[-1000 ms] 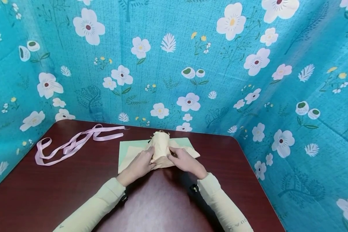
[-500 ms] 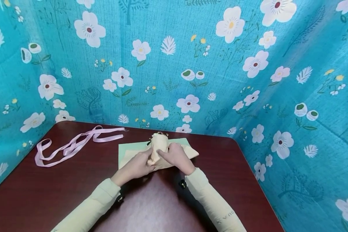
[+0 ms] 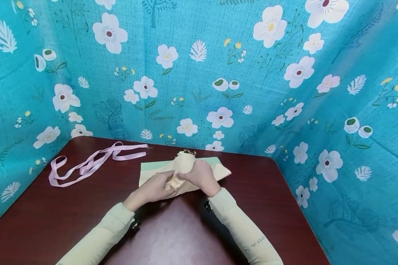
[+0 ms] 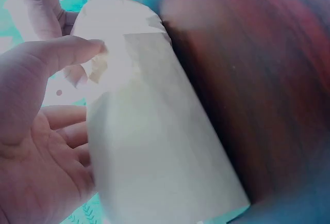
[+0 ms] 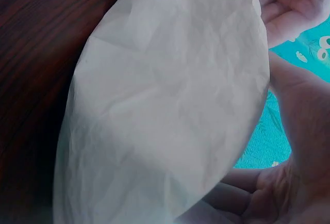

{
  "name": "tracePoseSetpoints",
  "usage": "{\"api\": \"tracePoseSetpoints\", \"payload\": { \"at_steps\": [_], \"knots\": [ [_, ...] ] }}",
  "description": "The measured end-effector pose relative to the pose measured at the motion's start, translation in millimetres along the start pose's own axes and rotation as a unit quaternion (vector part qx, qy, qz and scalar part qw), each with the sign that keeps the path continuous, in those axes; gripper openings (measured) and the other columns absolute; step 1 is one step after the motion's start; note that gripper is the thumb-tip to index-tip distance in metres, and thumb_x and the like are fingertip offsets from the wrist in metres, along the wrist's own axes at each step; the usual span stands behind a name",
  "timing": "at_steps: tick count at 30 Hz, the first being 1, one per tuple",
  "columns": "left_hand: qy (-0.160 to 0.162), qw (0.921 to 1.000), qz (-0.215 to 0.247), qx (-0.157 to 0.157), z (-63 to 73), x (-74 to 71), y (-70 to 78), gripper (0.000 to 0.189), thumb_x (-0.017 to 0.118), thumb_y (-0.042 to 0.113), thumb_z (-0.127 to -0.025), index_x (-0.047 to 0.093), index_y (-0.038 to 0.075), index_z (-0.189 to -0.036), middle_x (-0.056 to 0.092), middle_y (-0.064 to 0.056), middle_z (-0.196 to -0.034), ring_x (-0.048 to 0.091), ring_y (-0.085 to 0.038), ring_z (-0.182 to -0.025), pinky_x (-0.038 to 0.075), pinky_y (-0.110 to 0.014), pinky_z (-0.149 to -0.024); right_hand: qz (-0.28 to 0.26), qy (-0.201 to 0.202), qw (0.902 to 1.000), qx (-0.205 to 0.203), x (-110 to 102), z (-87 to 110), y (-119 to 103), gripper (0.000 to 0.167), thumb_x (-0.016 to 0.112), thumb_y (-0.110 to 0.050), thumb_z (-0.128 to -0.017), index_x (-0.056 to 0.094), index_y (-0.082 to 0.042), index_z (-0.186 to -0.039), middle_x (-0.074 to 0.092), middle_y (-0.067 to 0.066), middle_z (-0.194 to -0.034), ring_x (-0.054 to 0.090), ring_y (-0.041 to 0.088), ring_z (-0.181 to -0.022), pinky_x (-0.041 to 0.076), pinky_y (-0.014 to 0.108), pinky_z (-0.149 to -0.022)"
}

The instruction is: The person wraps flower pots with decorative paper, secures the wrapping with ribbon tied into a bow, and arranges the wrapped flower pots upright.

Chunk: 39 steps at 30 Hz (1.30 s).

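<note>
Creased cream paper lies bunched over a mint-green sheet.

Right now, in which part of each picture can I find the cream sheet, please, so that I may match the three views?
Head: the cream sheet is a little below the middle.
Left wrist: it takes the middle, from near the top to the bottom edge.
Right wrist: it fills the middle, top edge to bottom edge.
Shared landmark: the dark red table, right of it in left wrist, left in right wrist.
</note>
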State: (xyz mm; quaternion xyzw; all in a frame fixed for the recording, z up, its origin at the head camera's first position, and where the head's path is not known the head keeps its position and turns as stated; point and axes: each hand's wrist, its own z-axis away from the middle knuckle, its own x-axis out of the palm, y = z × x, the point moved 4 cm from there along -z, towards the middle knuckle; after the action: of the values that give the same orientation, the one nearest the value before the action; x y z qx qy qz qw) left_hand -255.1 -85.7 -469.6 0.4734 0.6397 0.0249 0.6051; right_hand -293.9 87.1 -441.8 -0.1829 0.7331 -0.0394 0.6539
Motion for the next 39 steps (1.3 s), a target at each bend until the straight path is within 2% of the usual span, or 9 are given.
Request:
{"api": "tracePoseSetpoints", "payload": {
  "at_steps": [6,13,16,20,24,28,31,35,39],
  "knots": [
    [0.002,0.9998,-0.019,-0.011,5.6,-10.0,-0.8,0.034,0.078,0.008,-0.083,0.065,0.001,-0.114,0.065,-0.003,-0.089,0.056,-0.013,-0.074,0.048,-0.028,-0.064,0.028,0.003,0.9996,-0.008,0,-3.6,-10,0.064,0.081,-0.067,-0.07,0.065,-0.007,-0.084,0.062,0.005,-0.069,0.064,0.023,-0.069,0.05,0.035,-0.057],
    [0.004,0.9958,-0.083,-0.04,19.0,-17.8,-3.2,0.037,0.083,0.009,-0.081,0.072,-0.004,-0.114,0.072,-0.017,-0.115,0.067,-0.033,-0.109,0.054,-0.05,-0.094,0.045,-0.022,0.9986,0.016,6,-3.3,-9,0.06,0.08,-0.064,-0.071,0.065,-0.007,-0.085,0.062,0.004,-0.071,0.06,0.019,-0.068,0.049,0.033,-0.06],
    [0.002,0.994,-0.092,-0.06,24.3,-20.9,-5.2,0.034,0.083,0.012,-0.083,0.074,-0.002,-0.113,0.072,-0.016,-0.116,0.067,-0.034,-0.111,0.053,-0.051,-0.095,0.042,-0.023,0.9987,0.02,8,-1.8,-6,0.058,0.079,-0.062,-0.071,0.065,-0.007,-0.084,0.062,0.004,-0.07,0.059,0.018,-0.066,0.049,0.032,-0.058],
    [0.031,0.9929,-0.095,-0.064,30.2,-26.9,-9.0,0.033,0.082,0.013,-0.084,0.074,0.0,-0.113,0.072,-0.017,-0.118,0.067,-0.034,-0.112,0.053,-0.052,-0.095,0.039,-0.017,0.9989,0.02,7,-2.2,-5,0.06,0.079,-0.063,-0.07,0.066,-0.006,-0.085,0.064,0.005,-0.071,0.061,0.019,-0.067,0.05,0.033,-0.058],
    [0.095,0.9892,-0.09,-0.065,37.5,-33.6,-12.5,0.031,0.078,0.012,-0.085,0.074,0.0,-0.114,0.07,-0.019,-0.122,0.065,-0.038,-0.116,0.052,-0.055,-0.098,0.061,-0.022,0.9975,0.027,6,-4.3,-4,0.069,0.078,-0.07,-0.068,0.066,-0.006,-0.089,0.065,0.007,-0.075,0.065,0.022,-0.072,0.051,0.033,-0.059],
    [0.165,0.978,-0.056,-0.115,49.4,-43.9,-21.0,0.041,0.074,0.011,-0.087,0.067,-0.007,-0.123,0.065,-0.027,-0.126,0.061,-0.043,-0.119,0.048,-0.058,-0.1,0.073,-0.027,0.9966,0.029,4,-5.5,-3,0.071,0.077,-0.074,-0.068,0.065,-0.007,-0.085,0.063,0.006,-0.071,0.064,0.022,-0.071,0.05,0.032,-0.057],
    [0.152,0.9711,-0.002,-0.184,57.7,-49.0,-28.1,0.059,0.07,0.017,-0.092,0.05,-0.013,-0.138,0.054,-0.034,-0.136,0.053,-0.048,-0.126,0.044,-0.061,-0.104,0.066,-0.02,0.9975,0.02,4,-6.0,-5,0.066,0.076,-0.072,-0.07,0.063,-0.008,-0.079,0.059,0.004,-0.065,0.061,0.019,-0.066,0.048,0.031,-0.054],
    [0.068,0.9472,0.128,-0.286,66.1,-44.9,-33.5,0.082,0.064,0.028,-0.098,0.02,-0.015,-0.152,0.029,-0.04,-0.153,0.034,-0.053,-0.14,0.033,-0.064,-0.112,0.05,-0.017,0.9985,0.014,4,-5.0,-7,0.061,0.078,-0.068,-0.071,0.061,-0.01,-0.073,0.056,0.002,-0.061,0.056,0.016,-0.062,0.046,0.031,-0.054],
    [0.022,0.8868,0.306,-0.346,70.7,-36.8,-35.7,0.09,0.056,0.027,-0.1,-0.002,-0.017,-0.153,0.006,-0.039,-0.161,0.014,-0.053,-0.149,0.022,-0.065,-0.118,0.048,-0.021,0.9985,0.015,6,-2.6,-8,0.061,0.079,-0.068,-0.07,0.062,-0.01,-0.074,0.057,0.001,-0.062,0.056,0.016,-0.061,0.047,0.032,-0.055]
  ]
}}
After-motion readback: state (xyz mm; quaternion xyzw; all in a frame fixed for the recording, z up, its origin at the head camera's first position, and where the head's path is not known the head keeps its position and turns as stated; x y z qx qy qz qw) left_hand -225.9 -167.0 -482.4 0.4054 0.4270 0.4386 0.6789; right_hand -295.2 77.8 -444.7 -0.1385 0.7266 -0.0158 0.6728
